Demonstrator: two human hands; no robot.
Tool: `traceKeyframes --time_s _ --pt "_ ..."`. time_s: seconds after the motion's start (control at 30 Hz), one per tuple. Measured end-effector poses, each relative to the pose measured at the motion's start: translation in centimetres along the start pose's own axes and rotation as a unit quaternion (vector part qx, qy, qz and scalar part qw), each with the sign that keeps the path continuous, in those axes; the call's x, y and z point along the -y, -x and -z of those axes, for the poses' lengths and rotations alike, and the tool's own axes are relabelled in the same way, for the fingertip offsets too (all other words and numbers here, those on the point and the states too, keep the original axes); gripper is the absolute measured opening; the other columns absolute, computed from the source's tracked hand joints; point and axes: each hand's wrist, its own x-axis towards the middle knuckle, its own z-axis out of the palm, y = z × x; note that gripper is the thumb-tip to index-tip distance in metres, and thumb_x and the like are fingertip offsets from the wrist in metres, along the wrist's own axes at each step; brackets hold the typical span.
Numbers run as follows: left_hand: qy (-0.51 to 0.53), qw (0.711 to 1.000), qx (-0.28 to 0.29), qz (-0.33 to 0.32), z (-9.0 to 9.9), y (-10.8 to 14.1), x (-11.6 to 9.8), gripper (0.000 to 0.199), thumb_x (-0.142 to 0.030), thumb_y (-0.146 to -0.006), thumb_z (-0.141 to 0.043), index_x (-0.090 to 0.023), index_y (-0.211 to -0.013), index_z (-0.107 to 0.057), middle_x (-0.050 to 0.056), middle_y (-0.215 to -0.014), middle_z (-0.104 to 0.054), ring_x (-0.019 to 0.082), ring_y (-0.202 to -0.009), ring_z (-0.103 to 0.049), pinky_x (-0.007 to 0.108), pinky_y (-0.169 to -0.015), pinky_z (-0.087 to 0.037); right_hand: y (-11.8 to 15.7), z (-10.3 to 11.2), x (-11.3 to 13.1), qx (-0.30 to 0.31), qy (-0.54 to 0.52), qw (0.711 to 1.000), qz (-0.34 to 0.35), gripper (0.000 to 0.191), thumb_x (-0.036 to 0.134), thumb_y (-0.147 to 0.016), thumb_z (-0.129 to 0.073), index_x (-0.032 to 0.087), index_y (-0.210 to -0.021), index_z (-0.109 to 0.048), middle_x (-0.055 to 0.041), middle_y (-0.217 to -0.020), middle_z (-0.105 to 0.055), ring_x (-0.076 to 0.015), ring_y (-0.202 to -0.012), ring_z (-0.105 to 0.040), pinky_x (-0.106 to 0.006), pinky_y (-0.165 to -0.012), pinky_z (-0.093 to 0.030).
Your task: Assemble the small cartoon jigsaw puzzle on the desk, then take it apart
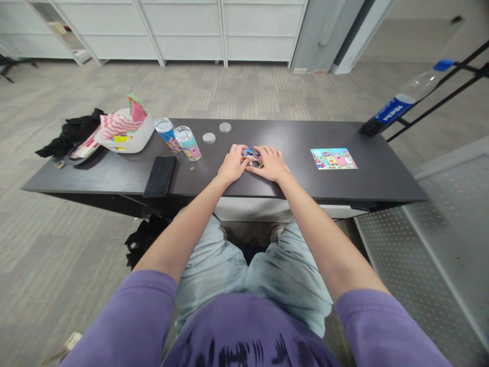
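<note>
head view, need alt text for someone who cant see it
A left hand and right hand cup small multicoloured printed pieces on a dark grey table. Two clear printed cylinders stand to the left, a flat colourful cartoon card lies to the right.

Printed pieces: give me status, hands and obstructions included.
Left hand and right hand cupped around printed pieces. Pieces bunched on tabletop. No obstruction seen; nearer silver lid off left.
</note>
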Motion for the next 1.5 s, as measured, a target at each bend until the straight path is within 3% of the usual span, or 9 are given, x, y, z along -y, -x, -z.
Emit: traceKeyframes --time_s 0.17,0.37,0.57,0.73,0.83,1.07,1.23,1.37,1.5 --pt "0.138 0.988 -0.066 0.006 -1.9 -2.8 0.8 0.028 -0.017 -0.119 -0.065 -0.023 -0.143 -0.079 0.018 -0.152 -0.079 0.033 -0.149 -0.079 0.051 -0.145 -0.056 -0.3 -0.2 0.4 0.008 0.033 0.999 -0.032 0.116 0.06 -0.114 -0.094 0.001 -0.202 -0.048 -0.0326 -0.194 -0.061 -0.0575 -0.176 -0.059 -0.071 -0.148 -0.047" --pt "0.304 0.943 -0.128 0.052 -3.1 -4.7 2.0 0.035 -0.041 -0.132 -0.049 -0.027 -0.135 -0.081 0.017 -0.165 -0.083 0.033 -0.169 -0.074 0.054 -0.153 -0.051 -1.9 -1.0 1.3 -0.001 0.016 1.0 -0.009 0.098 0.057 -0.106 -0.104 0.013 -0.187 -0.071 -0.0278 -0.191 -0.065 -0.0546 -0.174 -0.061 -0.067 -0.149 -0.047" --pt "0.418 0.894 -0.13 0.097 -3.7 -6.0 1.7 0.062 -0.079 -0.132 -0.048 -0.027 -0.131 -0.08 0.022 -0.171 -0.081 0.037 -0.167 -0.077 0.054 -0.13 -0.072 -2.9 -1.7 0.8 -0.006 -0.026 0.999 0.02 0.099 0.054 -0.109 -0.101 0.015 -0.192 -0.063 -0.0275 -0.191 -0.068 -0.0544 -0.174 -0.062 -0.068 -0.146 -0.049" --pt "0.458 0.864 -0.185 0.097 -3.3 -5.6 1.8 0.084 -0.102 -0.123 -0.045 -0.026 -0.123 -0.08 0.02 -0.15 -0.085 0.035 -0.149 -0.083 0.05 -0.121 -0.074 -2.7 -1.9 0.3 -0.027 -0.023 0.999 0.018 0.052 0.043 -0.118 -0.088 0.022 -0.165 -0.083 -0.0232 -0.171 -0.077 -0.0499 -0.157 -0.07 -0.065 -0.137 -0.056" --pt "0.426 0.875 -0.213 0.084 -3.0 -4.7 2.4 0.088 -0.106 -0.121 -0.043 -0.026 -0.116 -0.08 0.019 -0.141 -0.087 0.034 -0.141 -0.085 0.047 -0.119 -0.073 -2.8 -2.1 0.3 -0.036 -0.014 0.999 0.014 0.031 0.037 -0.12 -0.084 0.025 -0.148 -0.086 -0.0207 -0.159 -0.079 -0.0462 -0.148 -0.072 -0.061 -0.131 -0.059" --pt "0.279 0.939 -0.2 0.031 -1.0 0.4 4.1 0.053 -0.075 -0.127 -0.055 -0.029 -0.117 -0.08 0.016 -0.137 -0.088 0.033 -0.134 -0.085 0.047 -0.112 -0.073 -3.0 -2.4 0.2 -0.052 -0.007 0.999 0.008 0.015 0.031 -0.117 -0.082 0.025 -0.131 -0.079 -0.022 -0.151 -0.08 -0.0459 -0.141 -0.073 -0.058 -0.125 -0.059" --pt "0.182 0.953 -0.24 -0.016 2.3 5.3 4.7 0.023 -0.044 -0.108 -0.084 -0.028 -0.125 -0.08 0.014 -0.131 -0.083 0.036 -0.132 -0.079 0.053 -0.125 -0.066 -2.9 -2.3 0.4 -0.058 -0.014 0.998 -0.004 0.01 0.029 -0.119 -0.076 0.026 -0.128 -0.077 -0.0203 -0.142 -0.081 -0.0432 -0.127 -0.078 -0.053 -0.112 -0.061" --pt "0.093 0.925 -0.366 0.033 6.7 6.9 5.9 0.058 -0.017 -0.094 -0.09 -0.023 -0.147 -0.068 0.018 -0.148 -0.075 0.038 -0.151 -0.069 0.058 -0.144 -0.052 -2.8 -2.3 0.5 -0.065 -0.025 0.997 -0.021 0.007 0.032 -0.121 -0.075 0.028 -0.127 -0.077 -0.019 -0.143 -0.082 -0.0421 -0.124 -0.08 -0.05 -0.106 -0.059" --pt "0.063 0.874 -0.456 0.156 12.1 5.2 8.1 0.067 -0.005 -0.106 -0.079 -0.02 -0.165 -0.053 0.023 -0.177 -0.064 0.032 -0.172 -0.059 0.05 -0.151 -0.045 -2.8 -2.2 0.4 -0.071 -0.042 0.996 -0.037 0.012 0.038 -0.12 -0.079 0.03 -0.112 -0.073 -0.0179 -0.139 -0.082 -0.0409 -0.119 -0.08 -0.049 -0.102 -0.06"
